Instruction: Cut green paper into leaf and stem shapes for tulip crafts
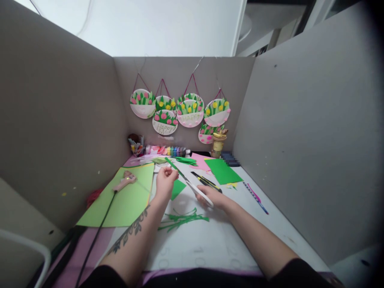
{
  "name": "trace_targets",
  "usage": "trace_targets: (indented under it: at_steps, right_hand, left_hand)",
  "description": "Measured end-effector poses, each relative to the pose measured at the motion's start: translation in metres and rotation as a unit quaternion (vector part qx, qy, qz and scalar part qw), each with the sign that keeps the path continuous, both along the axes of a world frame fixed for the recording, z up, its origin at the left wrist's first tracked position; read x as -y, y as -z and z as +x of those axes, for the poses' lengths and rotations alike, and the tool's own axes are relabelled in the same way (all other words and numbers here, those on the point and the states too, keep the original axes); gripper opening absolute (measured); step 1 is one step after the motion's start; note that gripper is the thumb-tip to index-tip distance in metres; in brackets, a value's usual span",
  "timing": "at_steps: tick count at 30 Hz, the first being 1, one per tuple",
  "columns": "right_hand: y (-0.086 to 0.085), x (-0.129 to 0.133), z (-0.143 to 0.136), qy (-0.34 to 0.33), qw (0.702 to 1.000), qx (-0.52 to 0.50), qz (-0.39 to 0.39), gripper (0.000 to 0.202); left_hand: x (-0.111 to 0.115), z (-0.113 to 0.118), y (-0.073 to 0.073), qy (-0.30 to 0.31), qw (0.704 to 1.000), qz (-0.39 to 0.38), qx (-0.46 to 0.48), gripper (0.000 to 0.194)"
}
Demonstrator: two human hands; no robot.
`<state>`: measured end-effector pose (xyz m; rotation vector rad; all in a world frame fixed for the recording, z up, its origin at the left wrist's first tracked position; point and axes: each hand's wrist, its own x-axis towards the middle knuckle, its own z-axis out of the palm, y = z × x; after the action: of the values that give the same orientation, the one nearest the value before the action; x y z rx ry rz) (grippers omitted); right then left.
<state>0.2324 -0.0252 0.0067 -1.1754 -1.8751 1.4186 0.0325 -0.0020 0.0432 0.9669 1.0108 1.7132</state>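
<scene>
My right hand (209,196) is closed around white-handled scissors (199,193), whose blades point up and to the left. A narrow green paper strip (171,163) lies along the line of the blades, just above my left hand (167,178). The fingers of my left hand are pinched together beside that strip. Under the scissors lies a green paper piece (178,189). Nearer to me, thin green scraps (184,219) are heaped on the white table surface (222,236).
A glue gun (124,182) rests on light green sheets (105,210) at left. At right are a utility knife (207,182), a dark green sheet (223,171) and a striped pen (255,198). Decorated plates (190,114) hang on the back wall; supplies stand below.
</scene>
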Motion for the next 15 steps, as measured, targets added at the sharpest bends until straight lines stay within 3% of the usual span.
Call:
trace_targets:
  at_steps: [15]
  right_hand:
    - [0.0052, -0.0063, 0.0039, 0.005, 0.998, 0.031, 0.049, 0.014]
  left_hand:
    - [0.0001, -0.0019, -0.0029, 0.006, 1.0, -0.013, 0.005, 0.041]
